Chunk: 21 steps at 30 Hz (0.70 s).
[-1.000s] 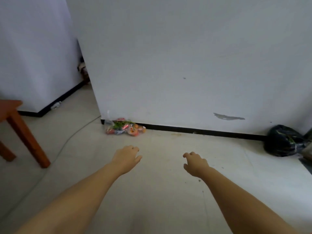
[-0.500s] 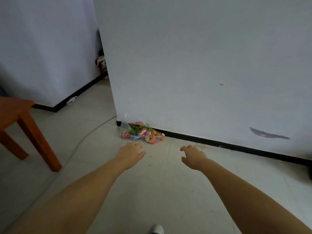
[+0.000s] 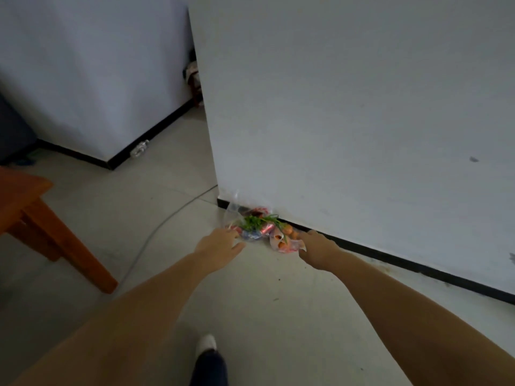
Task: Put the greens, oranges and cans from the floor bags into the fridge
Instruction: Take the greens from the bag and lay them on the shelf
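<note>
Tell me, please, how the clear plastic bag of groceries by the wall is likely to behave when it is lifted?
The clear bag looks thin and crumpled, so it will probably sag and change shape. The oranges and cans inside may roll and bunch at the bottom, making it fairly heavy. The greens could get crushed.

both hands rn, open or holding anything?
left hand: open, empty, at the bags
right hand: open, empty, beside the bags
</note>
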Each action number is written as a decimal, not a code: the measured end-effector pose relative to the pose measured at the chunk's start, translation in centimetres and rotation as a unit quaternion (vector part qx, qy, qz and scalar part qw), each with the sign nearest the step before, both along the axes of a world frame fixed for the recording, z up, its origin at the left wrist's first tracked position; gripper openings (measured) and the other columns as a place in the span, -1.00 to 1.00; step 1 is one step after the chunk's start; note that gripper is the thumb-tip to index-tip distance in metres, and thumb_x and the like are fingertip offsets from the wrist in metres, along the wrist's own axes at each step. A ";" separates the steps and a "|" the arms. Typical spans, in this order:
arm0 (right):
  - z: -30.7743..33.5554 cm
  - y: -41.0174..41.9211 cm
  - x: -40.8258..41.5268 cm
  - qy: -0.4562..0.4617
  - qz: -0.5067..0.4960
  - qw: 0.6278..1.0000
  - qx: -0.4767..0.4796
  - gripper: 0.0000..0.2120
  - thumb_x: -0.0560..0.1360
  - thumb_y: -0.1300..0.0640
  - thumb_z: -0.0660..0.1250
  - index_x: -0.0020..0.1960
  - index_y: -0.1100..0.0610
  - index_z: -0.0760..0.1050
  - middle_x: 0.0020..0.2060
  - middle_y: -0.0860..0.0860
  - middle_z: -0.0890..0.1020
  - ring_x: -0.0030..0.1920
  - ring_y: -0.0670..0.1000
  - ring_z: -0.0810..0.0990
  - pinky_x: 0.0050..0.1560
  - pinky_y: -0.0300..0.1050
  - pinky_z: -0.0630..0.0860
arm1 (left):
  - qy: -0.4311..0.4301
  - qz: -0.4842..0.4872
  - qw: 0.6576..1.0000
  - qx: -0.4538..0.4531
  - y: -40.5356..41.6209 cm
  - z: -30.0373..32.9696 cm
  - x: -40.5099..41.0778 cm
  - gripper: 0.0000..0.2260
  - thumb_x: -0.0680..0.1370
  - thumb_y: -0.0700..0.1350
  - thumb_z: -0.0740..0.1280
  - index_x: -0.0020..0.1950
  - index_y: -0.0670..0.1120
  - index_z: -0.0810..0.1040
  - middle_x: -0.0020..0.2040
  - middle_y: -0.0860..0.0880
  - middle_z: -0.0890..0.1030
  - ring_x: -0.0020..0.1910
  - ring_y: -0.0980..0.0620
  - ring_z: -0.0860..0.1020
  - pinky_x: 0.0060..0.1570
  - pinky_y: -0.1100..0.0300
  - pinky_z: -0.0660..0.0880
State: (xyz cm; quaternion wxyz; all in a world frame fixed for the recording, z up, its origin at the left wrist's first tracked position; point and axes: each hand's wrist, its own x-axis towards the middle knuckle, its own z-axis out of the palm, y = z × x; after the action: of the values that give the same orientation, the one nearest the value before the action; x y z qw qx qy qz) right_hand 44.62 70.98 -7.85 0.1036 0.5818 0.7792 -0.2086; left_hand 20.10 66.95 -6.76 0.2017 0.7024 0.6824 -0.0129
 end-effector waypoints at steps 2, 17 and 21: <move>-1.2 4.1 -2.4 0.016 -0.022 1.000 -0.012 -0.52 0.58 0.10 0.17 0.48 0.09 0.20 0.39 0.14 0.33 0.32 0.19 0.40 0.18 0.01 0.41 | -0.003 -0.003 1.000 -0.008 4.6 -1.1 -2.4 -0.65 0.61 0.09 0.13 0.29 -0.05 0.45 0.23 -0.11 0.51 0.19 -0.11 0.49 0.16 0.03 0.46; -14.2 26.2 -8.0 0.076 -0.155 0.980 -0.103 -0.50 0.52 0.10 0.20 0.46 0.04 0.23 0.38 0.14 0.36 0.37 0.17 0.35 0.26 0.05 0.42 | -0.022 -0.109 0.985 -0.134 31.9 -11.4 -7.6 -0.65 0.63 0.04 0.11 0.26 -0.14 0.47 0.26 -0.13 0.51 0.23 -0.08 0.47 0.15 0.09 0.43; -21.9 32.2 -8.0 0.077 -0.160 0.976 -0.126 -0.47 0.53 0.07 0.18 0.48 0.03 0.20 0.41 0.09 0.36 0.34 0.13 0.41 0.24 0.04 0.43 | 0.005 -0.110 0.981 -0.158 36.8 -20.3 -6.5 -0.60 0.62 0.08 0.11 0.39 -0.06 0.37 0.39 -0.07 0.38 0.38 -0.04 0.34 0.29 0.10 0.35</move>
State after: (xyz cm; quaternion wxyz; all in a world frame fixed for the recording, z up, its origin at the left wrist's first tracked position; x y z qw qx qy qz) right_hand 36.65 103.16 -29.78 0.0814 0.6632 0.6494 -0.3629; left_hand 13.58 103.78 -27.04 0.3043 0.7327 0.5909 -0.1458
